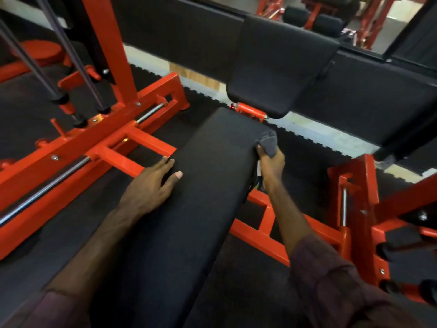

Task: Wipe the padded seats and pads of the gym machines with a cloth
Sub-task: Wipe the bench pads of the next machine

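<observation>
Head view: long black padded seat runs away from the camera. Right hand grips a bunched grey cloth at the seat's far right edge — left hand lies flat, fingers straight, on the left edge.

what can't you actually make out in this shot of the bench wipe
- Head view: most of the grey cloth is bunched inside the right hand, so its size and its wiping face are hidden.
- The right side of the long black pad, where the cloth presses, faces away from the camera.
- The left hand covers the pad's left edge beneath it.
- The near end of the pad is cut off by the bottom edge.
- Whether the pad is already clean: dark and blurred.
</observation>
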